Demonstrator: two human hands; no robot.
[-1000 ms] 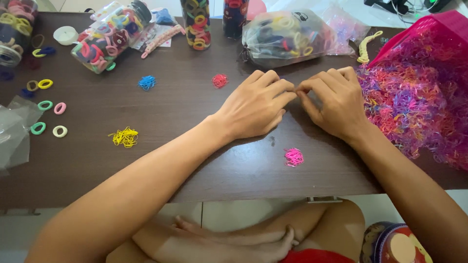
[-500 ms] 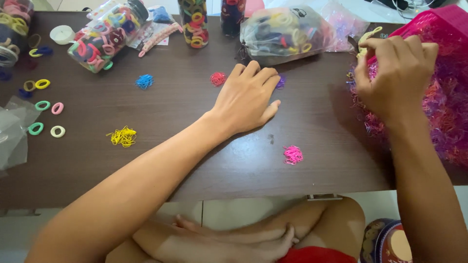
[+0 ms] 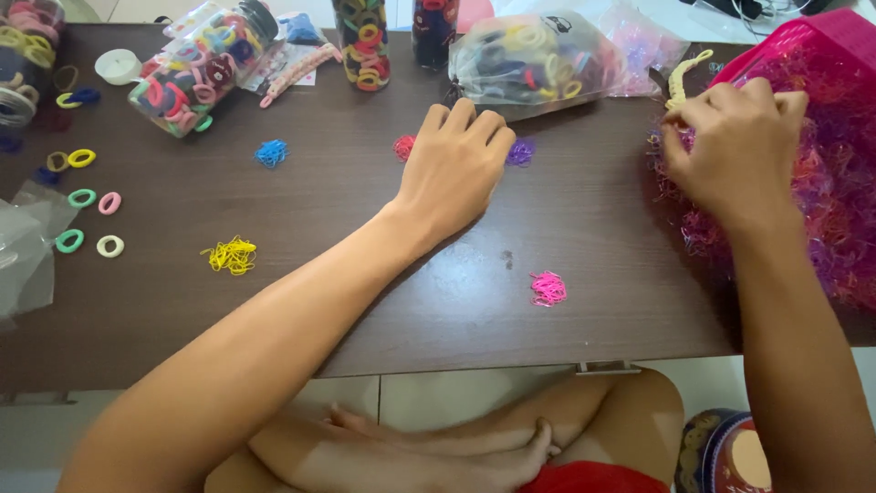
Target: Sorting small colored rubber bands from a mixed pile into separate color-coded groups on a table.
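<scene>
My left hand (image 3: 453,164) rests palm down on the dark brown table (image 3: 365,292), fingers together, between a small red pile of elastic bands (image 3: 404,146) and a purple pile (image 3: 521,152). My right hand (image 3: 735,151) is at the right, fingers pinched in the big heap of mixed tiny elastic bands (image 3: 821,210) spilling from a pink bag (image 3: 821,46). Whether it holds a band is hidden. A pink pile (image 3: 548,288) lies near the front edge, a yellow pile (image 3: 231,256) and a blue pile (image 3: 271,152) to the left.
Along the back stand a tipped clear jar of hair ties (image 3: 196,68), two upright tubes (image 3: 362,41), and a clear bag of ties (image 3: 534,59). Loose fabric ring ties (image 3: 87,201) lie at the left by a plastic bag (image 3: 23,246). My crossed legs show below the table edge.
My right hand left the table centre, where both hands met, and went right into the band heap. My left hand slid forward toward the red and purple piles.
</scene>
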